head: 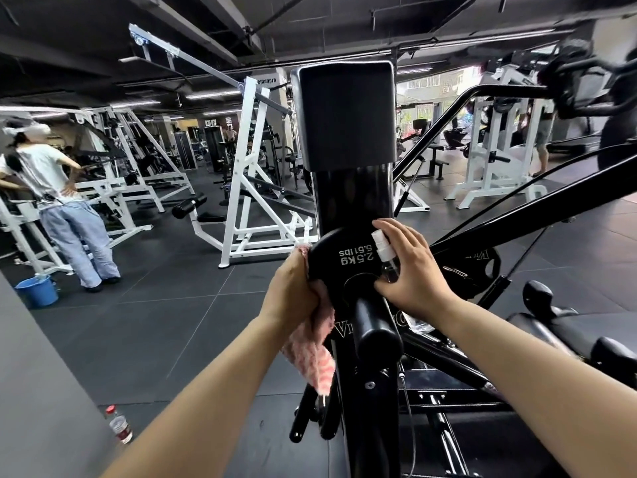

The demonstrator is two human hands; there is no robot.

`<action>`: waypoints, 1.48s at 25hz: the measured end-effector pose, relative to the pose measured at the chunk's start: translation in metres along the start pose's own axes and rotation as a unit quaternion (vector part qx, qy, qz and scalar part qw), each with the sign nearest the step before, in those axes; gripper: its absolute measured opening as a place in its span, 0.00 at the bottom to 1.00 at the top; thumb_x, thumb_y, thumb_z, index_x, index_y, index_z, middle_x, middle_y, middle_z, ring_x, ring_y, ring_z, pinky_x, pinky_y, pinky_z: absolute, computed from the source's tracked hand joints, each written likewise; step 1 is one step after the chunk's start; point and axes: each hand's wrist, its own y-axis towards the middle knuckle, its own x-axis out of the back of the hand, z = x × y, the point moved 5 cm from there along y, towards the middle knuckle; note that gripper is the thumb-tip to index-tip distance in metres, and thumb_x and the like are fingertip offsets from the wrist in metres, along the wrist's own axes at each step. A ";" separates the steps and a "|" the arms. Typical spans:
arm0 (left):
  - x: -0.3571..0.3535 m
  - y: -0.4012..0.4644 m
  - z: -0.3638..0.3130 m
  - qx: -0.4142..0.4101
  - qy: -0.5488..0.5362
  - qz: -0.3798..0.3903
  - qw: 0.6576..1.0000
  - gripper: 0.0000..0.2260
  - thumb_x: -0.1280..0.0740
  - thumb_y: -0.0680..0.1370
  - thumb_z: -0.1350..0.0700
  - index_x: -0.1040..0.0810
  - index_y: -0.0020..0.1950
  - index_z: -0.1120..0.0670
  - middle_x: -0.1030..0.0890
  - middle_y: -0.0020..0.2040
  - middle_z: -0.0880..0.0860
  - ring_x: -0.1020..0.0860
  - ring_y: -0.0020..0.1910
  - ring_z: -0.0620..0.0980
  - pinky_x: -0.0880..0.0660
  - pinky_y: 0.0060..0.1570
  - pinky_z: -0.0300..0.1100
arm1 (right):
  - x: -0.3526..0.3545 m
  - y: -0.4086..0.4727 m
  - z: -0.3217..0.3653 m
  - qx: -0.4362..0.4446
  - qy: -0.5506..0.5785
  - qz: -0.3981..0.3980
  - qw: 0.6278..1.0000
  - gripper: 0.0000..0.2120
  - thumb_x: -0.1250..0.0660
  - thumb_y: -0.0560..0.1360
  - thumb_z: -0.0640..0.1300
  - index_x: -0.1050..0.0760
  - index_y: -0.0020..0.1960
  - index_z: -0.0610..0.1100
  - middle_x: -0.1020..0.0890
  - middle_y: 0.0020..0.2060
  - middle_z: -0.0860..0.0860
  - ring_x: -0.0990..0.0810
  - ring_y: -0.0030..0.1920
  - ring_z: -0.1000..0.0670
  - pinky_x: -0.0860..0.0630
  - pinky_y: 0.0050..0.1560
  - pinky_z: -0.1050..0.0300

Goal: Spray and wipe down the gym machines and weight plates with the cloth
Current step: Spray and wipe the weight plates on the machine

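Head view: a small black weight plate [344, 260], marked 2.5 kg, is seen seated on a black peg [375, 331] of a black machine [351, 188], face toward the camera, peg axis running near to far through the plate's bore. The plate's left rim is gripped by the left hand [291, 291], fingers curled round a pink cloth [315, 353] that is pinched against the rim; the loose end of the cloth is hung down below the hand. The right side of the plate is touched by the right hand [410, 267], whose fingers are wrapped loosely round a small clear spray bottle [384, 258], white nozzle up, held against the plate face, with fingertips resting near the bore.

Key relation: the plate lies between both hands, just far of the palms, and the cloth is already in contact on the left edge, so the left hand is judged the nearer for wiping. The step in hand is judged as wiping the plate rim and face while it is steadied from the right. A sweep round the rim, about the peg axis, is likely called for next. Risk: the plate could be spun or slid along the peg.

Elsewhere noted: a blue bucket [37, 291] far left on the floor, a person in a white top [51, 181] beside it, a bottle [120, 426] near left.
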 end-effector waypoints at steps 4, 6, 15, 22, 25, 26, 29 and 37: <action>-0.006 -0.002 0.014 0.074 -0.017 -0.030 0.997 0.13 0.39 0.67 0.67 0.24 0.50 0.59 0.19 0.42 0.57 0.23 0.42 0.54 0.27 0.43 0.43 | -0.001 -0.001 0.001 -0.005 0.003 -0.013 1.000 0.37 0.33 0.58 0.47 0.31 0.68 0.42 0.27 0.65 0.49 0.33 0.66 0.50 0.47 0.67 0.70; -0.012 0.000 0.020 0.126 -0.079 -0.013 0.989 0.12 0.39 0.65 0.70 0.24 0.42 0.56 0.20 0.38 0.53 0.23 0.39 0.52 0.26 0.40 0.41 | 0.000 -0.002 0.001 -0.004 0.009 -0.016 1.000 0.37 0.33 0.58 0.47 0.31 0.68 0.43 0.27 0.65 0.50 0.33 0.67 0.50 0.46 0.68 0.66; -0.043 -0.027 0.038 0.354 -0.389 -0.094 0.845 0.16 0.43 0.71 0.72 0.25 0.36 0.53 0.23 0.27 0.48 0.25 0.27 0.46 0.26 0.30 0.38 | 0.000 -0.004 -0.001 0.014 0.037 -0.032 0.999 0.37 0.33 0.59 0.45 0.31 0.69 0.44 0.27 0.66 0.50 0.33 0.67 0.52 0.40 0.70 0.55; -0.065 -0.067 0.037 0.366 -0.428 -0.078 0.823 0.14 0.45 0.83 0.58 0.24 0.45 0.43 0.21 0.36 0.44 0.23 0.37 0.44 0.25 0.41 0.38 | 0.000 -0.004 -0.001 0.001 0.040 -0.006 0.999 0.38 0.31 0.60 0.43 0.34 0.70 0.44 0.29 0.68 0.50 0.35 0.70 0.50 0.43 0.72 0.55; -0.054 -0.069 0.032 0.349 -0.368 -0.026 0.862 0.13 0.45 0.83 0.56 0.24 0.45 0.45 0.19 0.35 0.40 0.21 0.41 0.40 0.26 0.41 0.33 | -0.001 -0.004 -0.004 -0.006 0.042 0.007 0.999 0.39 0.27 0.62 0.37 0.35 0.71 0.42 0.30 0.68 0.48 0.36 0.71 0.48 0.45 0.71 0.58; -0.048 -0.067 0.028 0.317 -0.354 0.006 0.880 0.11 0.42 0.82 0.58 0.26 0.46 0.43 0.19 0.35 0.36 0.22 0.40 0.36 0.27 0.39 0.29 | 0.000 -0.004 -0.006 -0.010 0.040 0.008 0.999 0.39 0.26 0.62 0.36 0.35 0.71 0.42 0.30 0.68 0.48 0.36 0.71 0.48 0.45 0.71 0.59; -0.027 -0.062 0.018 0.230 -0.373 0.120 0.891 0.13 0.39 0.71 0.57 0.32 0.50 0.41 0.20 0.37 0.31 0.22 0.39 0.29 0.26 0.38 0.26 | 0.002 -0.009 -0.013 -0.028 0.037 0.006 0.999 0.41 0.26 0.62 0.35 0.36 0.72 0.42 0.31 0.69 0.47 0.36 0.71 0.47 0.46 0.70 0.62; -0.008 -0.016 -0.008 0.217 -0.270 -0.079 0.935 0.06 0.39 0.75 0.65 0.29 0.42 0.54 0.24 0.26 0.44 0.26 0.27 0.41 0.29 0.29 0.31 | 0.009 -0.030 -0.027 -0.132 0.085 -0.019 0.987 0.40 0.35 0.57 0.49 0.34 0.69 0.42 0.26 0.62 0.45 0.30 0.63 0.44 0.39 0.60 0.62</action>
